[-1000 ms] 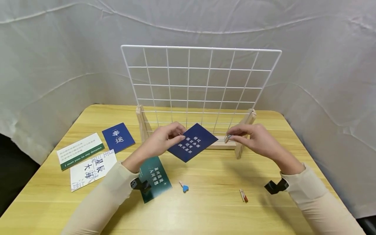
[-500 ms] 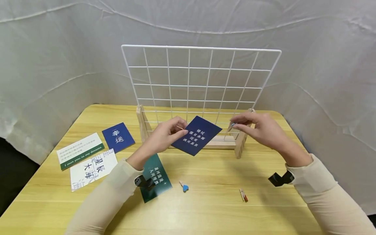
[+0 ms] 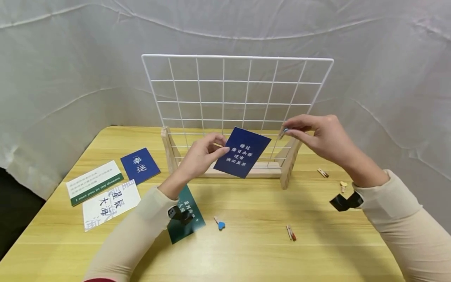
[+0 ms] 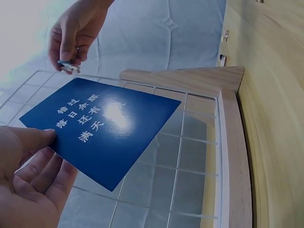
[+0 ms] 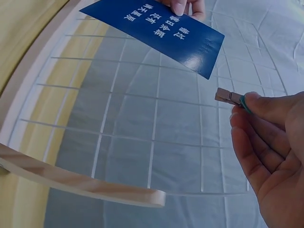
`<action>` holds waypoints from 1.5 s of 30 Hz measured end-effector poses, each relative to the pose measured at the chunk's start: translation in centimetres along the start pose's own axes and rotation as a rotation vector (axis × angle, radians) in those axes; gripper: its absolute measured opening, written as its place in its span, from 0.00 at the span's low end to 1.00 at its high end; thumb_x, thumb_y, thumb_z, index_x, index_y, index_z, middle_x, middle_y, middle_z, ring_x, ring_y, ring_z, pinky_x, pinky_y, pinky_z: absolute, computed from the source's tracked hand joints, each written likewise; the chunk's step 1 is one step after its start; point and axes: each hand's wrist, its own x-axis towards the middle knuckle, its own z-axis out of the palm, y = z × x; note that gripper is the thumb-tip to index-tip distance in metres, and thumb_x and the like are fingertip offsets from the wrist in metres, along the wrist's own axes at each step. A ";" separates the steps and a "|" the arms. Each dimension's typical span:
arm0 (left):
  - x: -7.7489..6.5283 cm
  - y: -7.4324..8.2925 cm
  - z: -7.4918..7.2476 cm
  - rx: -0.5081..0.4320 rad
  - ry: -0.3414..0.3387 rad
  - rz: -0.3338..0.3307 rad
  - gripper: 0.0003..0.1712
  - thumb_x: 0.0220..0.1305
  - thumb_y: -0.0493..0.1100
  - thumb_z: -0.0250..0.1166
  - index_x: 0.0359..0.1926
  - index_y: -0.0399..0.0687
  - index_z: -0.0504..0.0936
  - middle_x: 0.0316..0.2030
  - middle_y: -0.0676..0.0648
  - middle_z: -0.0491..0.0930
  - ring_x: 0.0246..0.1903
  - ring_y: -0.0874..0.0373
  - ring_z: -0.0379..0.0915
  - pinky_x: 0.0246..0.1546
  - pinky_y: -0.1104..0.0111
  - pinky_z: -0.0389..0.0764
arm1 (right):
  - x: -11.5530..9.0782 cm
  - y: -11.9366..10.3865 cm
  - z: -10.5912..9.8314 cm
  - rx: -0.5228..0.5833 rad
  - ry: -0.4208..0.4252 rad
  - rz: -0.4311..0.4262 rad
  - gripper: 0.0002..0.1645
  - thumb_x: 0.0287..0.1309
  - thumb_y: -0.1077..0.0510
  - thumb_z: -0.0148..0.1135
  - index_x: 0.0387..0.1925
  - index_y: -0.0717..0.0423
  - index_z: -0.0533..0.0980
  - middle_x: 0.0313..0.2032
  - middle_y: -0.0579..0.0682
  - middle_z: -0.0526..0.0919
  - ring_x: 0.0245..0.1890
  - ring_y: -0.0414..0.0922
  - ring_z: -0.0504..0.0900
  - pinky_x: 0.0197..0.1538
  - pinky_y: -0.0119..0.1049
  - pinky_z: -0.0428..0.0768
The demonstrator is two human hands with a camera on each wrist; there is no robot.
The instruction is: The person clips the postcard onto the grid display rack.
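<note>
My left hand [image 3: 203, 156] pinches the left edge of a dark blue card [image 3: 243, 152] with white characters, thumb on its printed face. The card is tilted and held in front of the lower part of a white wire grid [image 3: 237, 102]. To its right, my right hand [image 3: 317, 135] pinches a small wooden clothespin [image 5: 229, 96] with a blue-green piece at the thumb. In the right wrist view the clothespin's wooden end points toward the card, with a gap between them. The left wrist view shows the blue card [image 4: 99, 128] flat-faced, its corner overlapping the grid.
Wooden feet [image 3: 291, 162] hold the grid upright. At left lie a blue card [image 3: 140, 165], a green-and-white card [image 3: 94, 182] and a white card [image 3: 111, 205]. A green card [image 3: 186, 217] lies partly under my left arm. Clothespins [image 3: 291, 233] are scattered on the table [image 3: 253, 254].
Both hands have risen toward the grid. The blue card has moved up and right and turned more upright, and the right hand has carried the clothespin up and right, uncovering two clothespins on the table.
</note>
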 end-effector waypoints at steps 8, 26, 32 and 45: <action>1.0 0.0 1.0 -0.017 0.083 0.066 0.06 0.68 0.36 0.63 0.44 0.44 0.77 0.42 0.46 0.81 0.38 0.55 0.83 0.37 0.64 0.82 | 1.1 -0.4 -1.1 0.002 0.041 0.005 0.13 0.56 0.66 0.69 0.45 0.56 0.84 0.38 0.47 0.88 0.31 0.39 0.85 0.34 0.17 0.75; 2.9 1.1 2.9 -0.078 0.187 0.105 0.08 0.68 0.39 0.64 0.46 0.43 0.78 0.41 0.47 0.81 0.32 0.57 0.80 0.33 0.67 0.79 | 2.4 -0.7 -2.9 -0.044 0.139 0.029 0.10 0.56 0.65 0.70 0.40 0.55 0.86 0.34 0.47 0.88 0.31 0.18 0.77 0.33 0.16 0.73; 4.0 1.3 3.6 -0.109 0.241 0.126 0.09 0.67 0.39 0.65 0.46 0.42 0.79 0.40 0.47 0.82 0.33 0.55 0.80 0.36 0.67 0.79 | 3.2 -0.8 -3.7 -0.089 0.152 0.073 0.09 0.59 0.62 0.69 0.42 0.56 0.86 0.36 0.49 0.88 0.30 0.19 0.76 0.31 0.16 0.73; 6.1 2.2 5.1 -0.170 0.295 0.149 0.10 0.67 0.39 0.65 0.47 0.41 0.79 0.41 0.45 0.83 0.35 0.57 0.80 0.39 0.67 0.80 | 4.8 -0.8 -5.0 -0.099 0.244 0.127 0.08 0.59 0.60 0.69 0.40 0.58 0.86 0.35 0.53 0.88 0.28 0.19 0.76 0.31 0.16 0.72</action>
